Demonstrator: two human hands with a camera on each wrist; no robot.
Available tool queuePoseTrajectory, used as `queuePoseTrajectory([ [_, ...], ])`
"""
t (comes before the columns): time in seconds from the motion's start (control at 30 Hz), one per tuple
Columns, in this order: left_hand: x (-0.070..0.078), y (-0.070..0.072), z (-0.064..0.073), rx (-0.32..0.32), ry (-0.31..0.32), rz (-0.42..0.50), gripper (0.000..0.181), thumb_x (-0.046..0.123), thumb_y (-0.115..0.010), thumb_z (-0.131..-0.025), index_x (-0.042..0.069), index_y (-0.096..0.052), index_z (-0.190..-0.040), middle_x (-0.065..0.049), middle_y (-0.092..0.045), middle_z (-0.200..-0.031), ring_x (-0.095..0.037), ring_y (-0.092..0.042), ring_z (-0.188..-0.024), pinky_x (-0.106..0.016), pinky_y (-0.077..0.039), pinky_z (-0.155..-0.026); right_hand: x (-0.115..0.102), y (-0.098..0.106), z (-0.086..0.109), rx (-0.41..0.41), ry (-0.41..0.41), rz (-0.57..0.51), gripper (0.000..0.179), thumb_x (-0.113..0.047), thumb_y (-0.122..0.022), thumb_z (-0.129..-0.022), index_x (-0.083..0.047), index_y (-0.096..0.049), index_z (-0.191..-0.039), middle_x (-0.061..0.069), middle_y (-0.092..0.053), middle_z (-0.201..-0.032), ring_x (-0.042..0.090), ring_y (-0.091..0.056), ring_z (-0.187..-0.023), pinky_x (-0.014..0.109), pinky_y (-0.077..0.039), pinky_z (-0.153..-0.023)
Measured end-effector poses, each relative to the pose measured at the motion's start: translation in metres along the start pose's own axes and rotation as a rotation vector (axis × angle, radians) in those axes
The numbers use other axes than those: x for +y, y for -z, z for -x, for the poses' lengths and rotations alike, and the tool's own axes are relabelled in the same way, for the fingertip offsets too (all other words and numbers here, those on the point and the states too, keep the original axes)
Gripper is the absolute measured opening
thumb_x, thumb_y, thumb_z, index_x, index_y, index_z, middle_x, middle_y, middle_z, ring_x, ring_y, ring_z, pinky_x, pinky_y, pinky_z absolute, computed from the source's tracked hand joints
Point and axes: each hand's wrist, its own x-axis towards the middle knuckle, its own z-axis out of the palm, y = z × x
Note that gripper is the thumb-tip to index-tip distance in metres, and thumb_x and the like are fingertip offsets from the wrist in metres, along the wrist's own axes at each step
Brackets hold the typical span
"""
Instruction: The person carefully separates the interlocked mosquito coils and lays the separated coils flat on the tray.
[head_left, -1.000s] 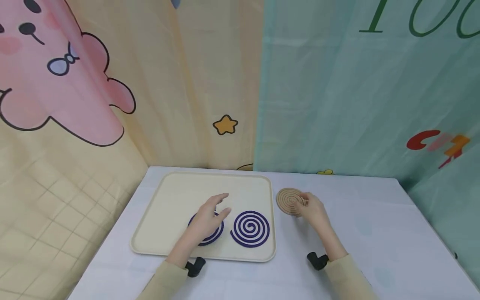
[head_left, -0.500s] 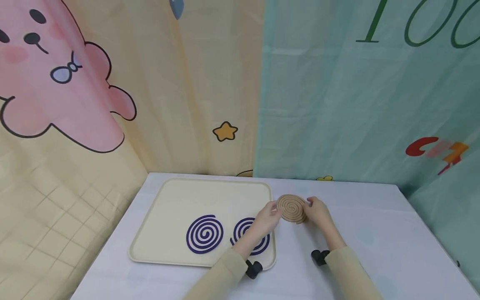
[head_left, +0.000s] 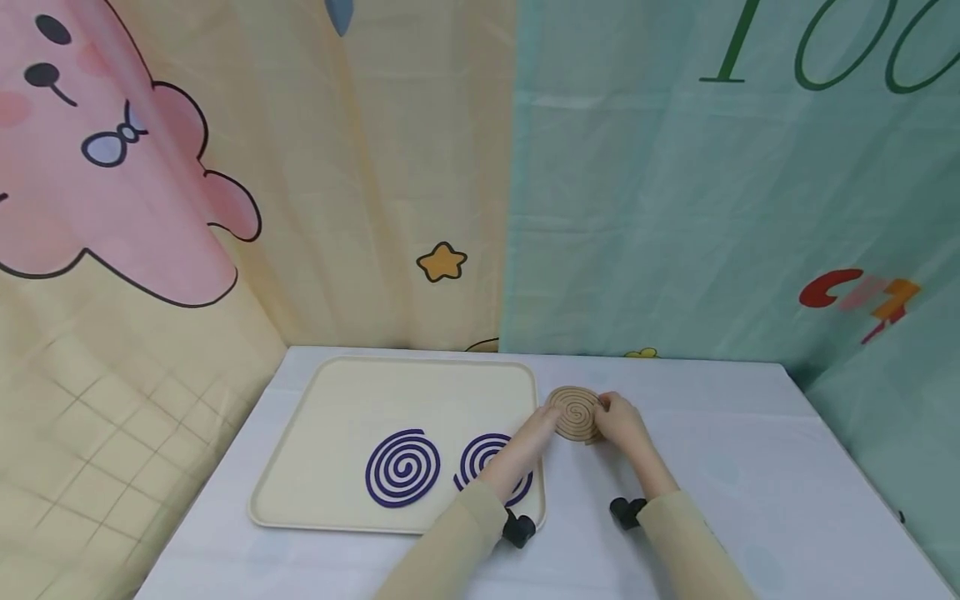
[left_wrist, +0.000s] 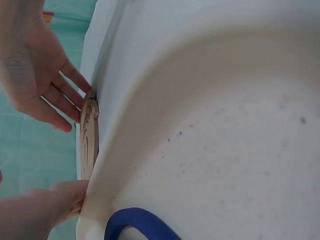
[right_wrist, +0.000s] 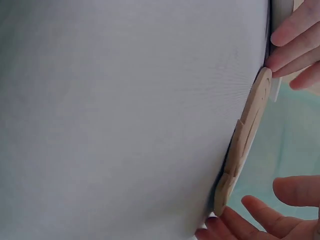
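Round brown coil (head_left: pixel 576 413) lies flat, loose end near; left hand (head_left: pixel 534 432) and right hand (head_left: pixel 622 421), uncurled, touch it, hiding its sides!

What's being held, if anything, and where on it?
No clear grip. Left hand touches the tan coil at its left edge, right hand at its right edge; whether it's lifted can't be told.

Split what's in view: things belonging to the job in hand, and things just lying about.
Apparently in the job:
tan spiral coil, touched at its edge
left hand
right hand

Probably just lying about:
uncovered blue coil
half-hidden blue coil
cream tray beneath both
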Motion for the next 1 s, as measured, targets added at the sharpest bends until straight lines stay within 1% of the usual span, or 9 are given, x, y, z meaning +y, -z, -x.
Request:
queuePoseTrajectory([
  [0.17,0.0,0.001,-0.003,-0.064,0.003,0.17,0.06,0.029,-0.025,-0.106,-0.005,-0.015,-0.154,-0.023,-0.01,-0.163,-0.04,-0.005,-0.151,-0.055,-0.011,-0.122,0.0,0.006,0.004,-0.018,-0.016,-0.03,0.05,-0.016,-0.041,-0.097,0.011,-0.042,-0.139,0.035,-0.046,-0.14,0.049,-0.045,-0.13,0.057,-0.044,-0.104],
  [0.27,0.001,0.001,-0.003,-0.073,0.009,0.222,0.058,0.026,-0.024,-0.106,-0.007,-0.016,-0.153,-0.025,-0.012,-0.162,-0.041,-0.007,-0.151,-0.056,-0.011,-0.122,0.001,0.01,0.008,0.001,-0.038,-0.07,0.049,-0.017,-0.042,-0.097,0.01,-0.043,-0.139,0.035,-0.046,-0.14,0.049,-0.046,-0.128,0.056,-0.046,-0.102],
  [0.33,0.001,0.001,-0.003,-0.061,0.017,0.245,0.058,0.024,-0.027,-0.105,-0.008,-0.016,-0.152,-0.026,-0.013,-0.161,-0.042,-0.01,-0.15,-0.056,-0.012,-0.121,0.001,0.012,0.011,0.039,-0.052,-0.098,0.047,-0.017,-0.044,-0.098,0.009,-0.046,-0.137,0.034,-0.049,-0.138,0.047,-0.049,-0.126,0.054,-0.048,-0.099],
  [0.43,0.002,0.002,-0.001,-0.004,0.019,0.21,0.06,0.024,-0.035,-0.103,-0.008,-0.02,-0.152,-0.028,-0.02,-0.159,-0.043,-0.022,-0.147,-0.053,-0.024,-0.119,0.002,0.013,0.017,0.115,-0.06,-0.15,0.043,-0.015,-0.049,-0.098,0.009,-0.052,-0.133,0.032,-0.055,-0.132,0.043,-0.055,-0.119,0.049,-0.053,-0.092],
  [0.57,0.004,0.002,0.007,0.112,0.006,0.147,0.061,0.024,-0.051,-0.099,-0.004,-0.031,-0.15,-0.027,-0.031,-0.154,-0.043,-0.039,-0.139,-0.049,-0.044,-0.109,0.003,0.013,0.021,0.183,-0.055,-0.253,0.039,-0.014,-0.055,-0.096,0.01,-0.057,-0.127,0.03,-0.063,-0.12,0.033,-0.066,-0.097,0.036,-0.058,-0.078],
  [0.7,0.008,0.0,0.01,0.23,-0.021,0.13,0.065,0.018,-0.064,-0.092,-0.001,-0.035,-0.147,-0.03,-0.028,-0.147,-0.041,-0.052,-0.122,-0.045,-0.056,-0.093,0.001,0.007,0.026,0.191,-0.047,-0.403,0.037,-0.014,-0.062,-0.095,0.01,-0.06,-0.123,0.029,-0.067,-0.112,0.014,-0.067,-0.08,0.031,-0.06,-0.072],
  [0.8,0.008,-0.001,0.01,0.344,-0.061,0.061,0.07,0.016,-0.072,-0.086,-0.001,-0.037,-0.145,-0.028,-0.033,-0.137,-0.035,-0.055,-0.114,-0.043,-0.055,-0.093,-0.004,0.002,0.03,0.194,-0.039,-0.481,0.036,-0.017,-0.064,-0.094,0.009,-0.062,-0.119,0.025,-0.069,-0.106,0.005,-0.064,-0.075,0.026,-0.06,-0.068],
  [0.9,0.006,0.0,0.009,0.443,-0.095,-0.014,0.072,0.016,-0.077,-0.082,0.0,-0.04,-0.141,-0.023,-0.042,-0.127,-0.033,-0.054,-0.114,-0.045,-0.05,-0.099,-0.011,-0.003,0.035,0.184,-0.034,-0.489,0.037,-0.024,-0.064,-0.095,0.006,-0.063,-0.117,0.018,-0.07,-0.098,0.002,-0.06,-0.071,0.021,-0.057,-0.064],
  [1.0,0.005,0.002,0.01,0.484,-0.118,-0.036,0.071,0.015,-0.08,-0.08,0.003,-0.043,-0.139,-0.019,-0.045,-0.123,-0.033,-0.055,-0.114,-0.045,-0.049,-0.101,-0.019,-0.007,0.041,0.158,-0.019,-0.474,0.04,-0.033,-0.061,-0.097,0.003,-0.063,-0.114,0.009,-0.069,-0.088,0.004,-0.058,-0.067,0.019,-0.053,-0.061],
])
